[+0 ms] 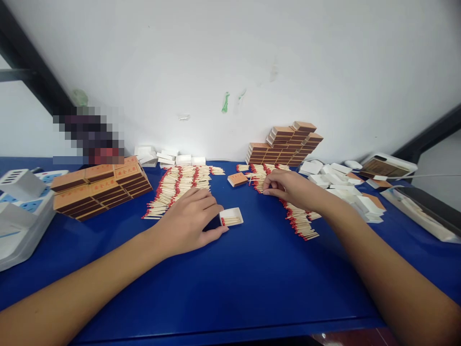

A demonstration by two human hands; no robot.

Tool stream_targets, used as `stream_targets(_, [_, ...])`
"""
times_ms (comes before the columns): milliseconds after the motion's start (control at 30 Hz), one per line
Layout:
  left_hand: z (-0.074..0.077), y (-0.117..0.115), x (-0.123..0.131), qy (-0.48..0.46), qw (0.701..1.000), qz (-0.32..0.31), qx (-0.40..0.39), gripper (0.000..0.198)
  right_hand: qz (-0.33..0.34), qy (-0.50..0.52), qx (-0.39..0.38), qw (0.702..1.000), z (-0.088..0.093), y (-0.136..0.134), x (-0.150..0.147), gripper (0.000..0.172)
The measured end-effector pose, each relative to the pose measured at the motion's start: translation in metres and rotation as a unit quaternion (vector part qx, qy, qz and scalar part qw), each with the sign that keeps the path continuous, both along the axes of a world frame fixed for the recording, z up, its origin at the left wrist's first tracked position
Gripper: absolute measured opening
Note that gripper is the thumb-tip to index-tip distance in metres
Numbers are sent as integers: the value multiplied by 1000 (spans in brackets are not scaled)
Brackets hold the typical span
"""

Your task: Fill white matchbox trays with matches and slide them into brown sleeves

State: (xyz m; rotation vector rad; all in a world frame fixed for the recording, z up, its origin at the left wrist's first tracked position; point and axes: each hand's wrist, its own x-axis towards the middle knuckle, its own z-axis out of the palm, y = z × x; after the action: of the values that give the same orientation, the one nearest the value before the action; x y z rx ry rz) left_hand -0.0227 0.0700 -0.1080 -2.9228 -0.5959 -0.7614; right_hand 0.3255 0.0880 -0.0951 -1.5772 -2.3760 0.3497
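Note:
My left hand (189, 218) rests on the blue table with its thumb and fingers closed around the left end of a small white matchbox tray (236, 212). A few red-tipped matches lie inside that tray. Over the right-hand spread of matches (300, 223), my right hand (283, 185) is bent down, fingertips pinched together at the pile; anything between them is hidden. Another wide layer of matches (183, 185) lies beyond my left hand. Between the two spreads sits an orange-topped matchbox (237, 180).
Finished-looking matchboxes stand stacked at left (103, 187) and against the wall (284, 146). White trays lie in heaps at the back left (165, 157) and right (338, 180). A white plastic container (25, 240) is at far left, a dark-topped pouch (425, 211) at far right.

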Motion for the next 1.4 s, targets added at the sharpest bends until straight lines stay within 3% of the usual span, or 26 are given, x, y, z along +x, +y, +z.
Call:
stream_targets(500, [1,0,0,7,1000,6,-6,33,-10,7,5,1000,0,1,-3,21])
stream_targets(733, [1,-1,1,7,1000,11,-12,30,46,67,34,996,15,-35,-63,23])
stream_targets(867, [1,-1,1,8,1000,12,-8,28,85,67,32,994,11,-56,-96,15])
stream_targets(1000, [0,-1,2,7,1000,14,-2,29,92,32,33,995,5,-62,-106,15])
stream_targets(1167, [-1,-1,1,5,1000,11,-12,30,79,62,37,994,11,-52,-88,11])
stream_targets(1300, [-1,-1,0,6,1000,10,-7,31,5,37,106,994,14,-27,-44,18])
stream_targets(1400, [0,0,0,4,1000,8,-2,32,-24,0,77,997,8,-9,-12,18])
